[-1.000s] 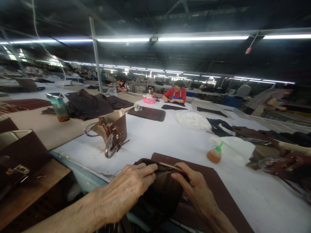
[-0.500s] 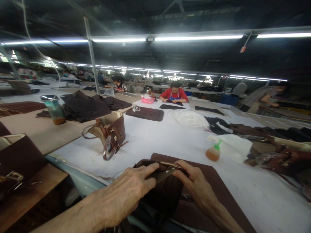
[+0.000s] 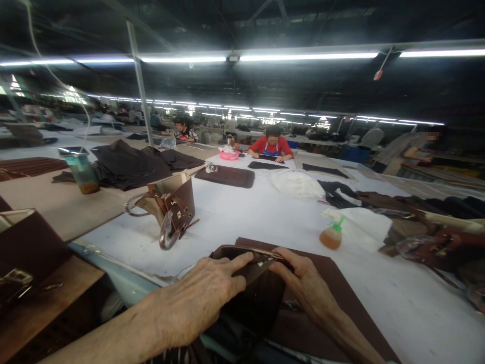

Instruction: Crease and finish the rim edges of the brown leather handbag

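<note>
Both my hands hold a dark brown leather bag [image 3: 257,298] at the near edge of a white table [image 3: 265,212]. My left hand [image 3: 206,293] grips the bag's top rim from the left, fingers closed over its edge. On the right side my right hand [image 3: 303,288] pinches the same rim. The bag rests partly on a brown mat [image 3: 333,288]. Its opening, with a thin light edge, gapes a little between my hands.
A finished brown handbag [image 3: 174,205] stands left of centre. An orange squeeze bottle [image 3: 331,236] and white cloth [image 3: 359,227] lie to the right, more brown bags [image 3: 435,242] beyond. A teal-lidded cup [image 3: 81,174] stands far left. A person in red [image 3: 271,146] works at the far end.
The bag's rim has opened slightly between my hands, and my left fingers have stretched further right along it. The view has drifted a little.
</note>
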Motion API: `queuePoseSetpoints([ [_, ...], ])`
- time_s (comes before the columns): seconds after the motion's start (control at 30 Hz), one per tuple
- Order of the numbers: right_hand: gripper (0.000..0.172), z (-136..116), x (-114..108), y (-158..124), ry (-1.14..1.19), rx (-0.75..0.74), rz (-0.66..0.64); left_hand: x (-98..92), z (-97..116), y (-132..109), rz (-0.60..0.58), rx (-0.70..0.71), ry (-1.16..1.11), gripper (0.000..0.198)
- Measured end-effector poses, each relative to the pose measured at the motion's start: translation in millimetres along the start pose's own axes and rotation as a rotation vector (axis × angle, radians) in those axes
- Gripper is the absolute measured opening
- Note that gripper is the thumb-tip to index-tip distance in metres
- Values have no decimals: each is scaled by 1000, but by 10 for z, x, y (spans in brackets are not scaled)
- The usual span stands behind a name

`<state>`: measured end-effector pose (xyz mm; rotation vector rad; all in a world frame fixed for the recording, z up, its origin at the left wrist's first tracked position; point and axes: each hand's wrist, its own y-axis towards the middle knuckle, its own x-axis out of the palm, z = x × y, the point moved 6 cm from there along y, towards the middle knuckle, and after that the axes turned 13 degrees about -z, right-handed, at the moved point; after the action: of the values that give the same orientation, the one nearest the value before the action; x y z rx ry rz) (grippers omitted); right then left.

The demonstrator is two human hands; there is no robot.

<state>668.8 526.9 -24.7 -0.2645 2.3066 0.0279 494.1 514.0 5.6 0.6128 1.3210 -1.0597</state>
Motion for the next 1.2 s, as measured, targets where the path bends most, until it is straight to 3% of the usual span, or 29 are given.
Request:
queuePoseSetpoints([
  [0.57,22,67,-1,38,23,11,3,88,138,-41,-110,-77,89,44],
  [0.77,23,77,-12,55,14,19,7,168,170,34,-103,-66,311,17],
  [1.0,21,62,-31,76,8,-7,19,-29,232,-18,13,60,258,15],
  [1.2,25,50,-40,100,-22,-105,-53,100,227,76,-71,47,126,10],
])
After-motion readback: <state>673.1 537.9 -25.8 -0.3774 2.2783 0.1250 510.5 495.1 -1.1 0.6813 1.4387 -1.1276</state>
